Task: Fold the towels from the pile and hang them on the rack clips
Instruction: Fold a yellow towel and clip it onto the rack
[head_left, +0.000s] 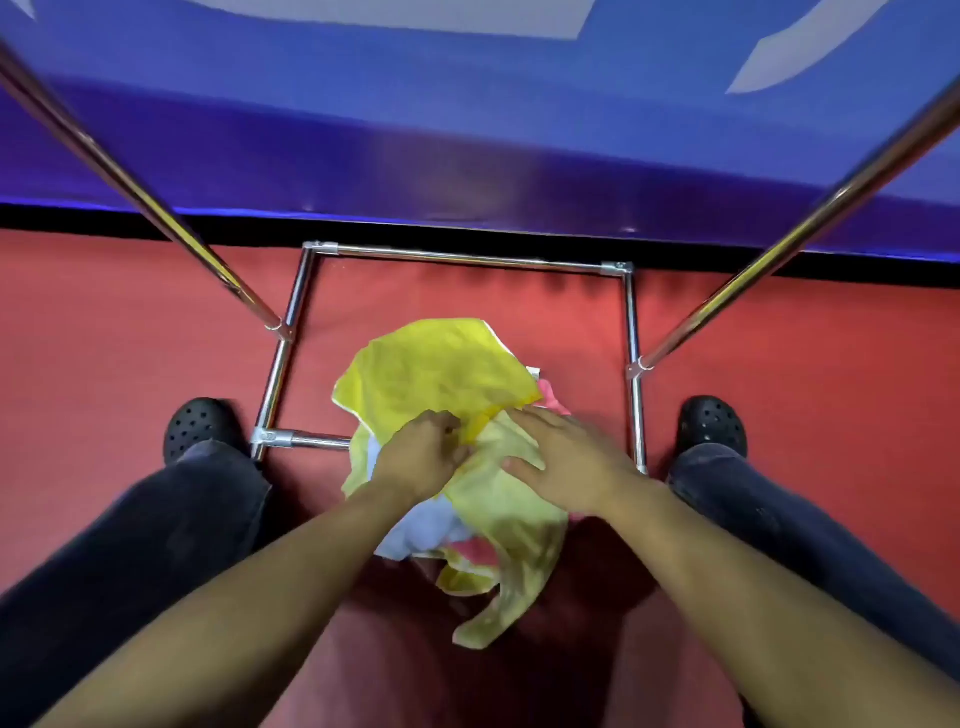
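A pile of towels lies on the red floor between my feet. A bright yellow towel (436, 374) is on top, a paler yellow towel (511, 525) trails toward me, and a light blue towel (426, 530) and a pink towel (553, 397) peek out beneath. My left hand (423, 452) pinches a fold of the yellow towel at the pile's middle, fingers curled. My right hand (563, 457) rests flat on the paler yellow cloth, fingers spread. The chrome rack base (467, 258) frames the pile. No rack clips are in view.
Two slanted chrome rack poles rise at the left (150, 202) and at the right (810, 218). A blue banner wall (467, 114) stands behind the rack. My black clogs, one left (200, 423) and one right (711, 421), stand outside the base.
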